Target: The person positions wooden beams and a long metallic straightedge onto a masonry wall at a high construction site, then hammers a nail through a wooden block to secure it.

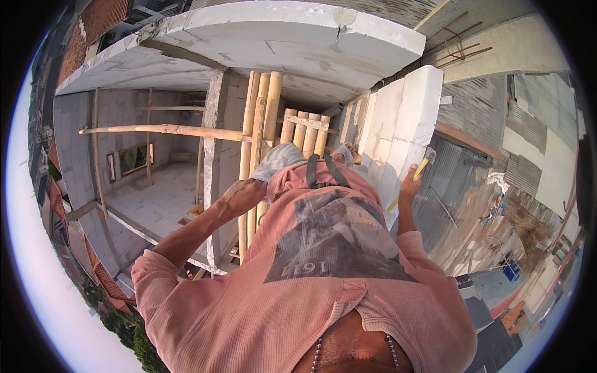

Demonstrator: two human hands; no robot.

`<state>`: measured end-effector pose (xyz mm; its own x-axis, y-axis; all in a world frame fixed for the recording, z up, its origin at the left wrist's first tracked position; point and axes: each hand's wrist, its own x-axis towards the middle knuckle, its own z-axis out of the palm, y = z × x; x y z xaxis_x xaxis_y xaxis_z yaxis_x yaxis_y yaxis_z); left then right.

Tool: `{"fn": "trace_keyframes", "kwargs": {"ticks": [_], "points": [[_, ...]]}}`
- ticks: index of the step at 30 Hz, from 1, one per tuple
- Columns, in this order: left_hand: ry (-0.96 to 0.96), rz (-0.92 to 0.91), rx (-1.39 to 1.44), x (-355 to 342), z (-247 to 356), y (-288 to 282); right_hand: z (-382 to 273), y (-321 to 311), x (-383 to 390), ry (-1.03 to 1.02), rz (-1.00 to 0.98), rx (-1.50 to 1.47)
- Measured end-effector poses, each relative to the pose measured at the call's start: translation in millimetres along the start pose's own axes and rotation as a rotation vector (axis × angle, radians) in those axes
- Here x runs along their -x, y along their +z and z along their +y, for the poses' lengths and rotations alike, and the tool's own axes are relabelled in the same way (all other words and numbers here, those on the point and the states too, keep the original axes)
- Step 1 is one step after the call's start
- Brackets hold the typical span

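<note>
My right hand (410,184) is closed around the yellow handle of a hammer (425,163). Its small greyish head points up and away from me, beside the top of a white block wall (411,105). The handle's lower end sticks out below my fist. My left hand (242,198) is against my grey trousers (278,163) at the thigh, its fingers bent and partly hidden. Just past that hand stand several upright bamboo poles (260,112).
A bamboo pole (168,129) runs across to the left, past a concrete column (213,143). A thick block wall (298,34) spans the far side. Left and below lies a block-walled room (168,186). Corrugated metal sheets (451,180) and debris-strewn ground lie far below on the right.
</note>
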<state>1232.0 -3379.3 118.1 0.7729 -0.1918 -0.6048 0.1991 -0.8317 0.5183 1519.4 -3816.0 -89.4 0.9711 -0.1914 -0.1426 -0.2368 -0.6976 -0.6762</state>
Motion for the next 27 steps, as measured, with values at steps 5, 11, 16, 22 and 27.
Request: {"fn": "trace_keyframes", "kwargs": {"ticks": [5, 11, 16, 22, 27], "points": [[-0.117, 0.427, 0.329, 11, -9, 25, -9, -2, 0, 0.041, -0.061, 0.002], [-0.43, 0.399, 1.397, -2, -45, 13, 5, 4, -1, -0.001, -0.058, -0.029], [-0.29, 0.385, 1.891, 13, -91, -5, 7, 2, -4, 0.101, -0.073, -0.036], [0.401, 0.705, 2.484, -48, -85, -27, -27, -18, 4, 0.068, -0.031, -0.084], [0.618, 0.509, 2.724, -124, -39, -32, -122, -51, 34, 0.007, 0.032, -0.114]]}}
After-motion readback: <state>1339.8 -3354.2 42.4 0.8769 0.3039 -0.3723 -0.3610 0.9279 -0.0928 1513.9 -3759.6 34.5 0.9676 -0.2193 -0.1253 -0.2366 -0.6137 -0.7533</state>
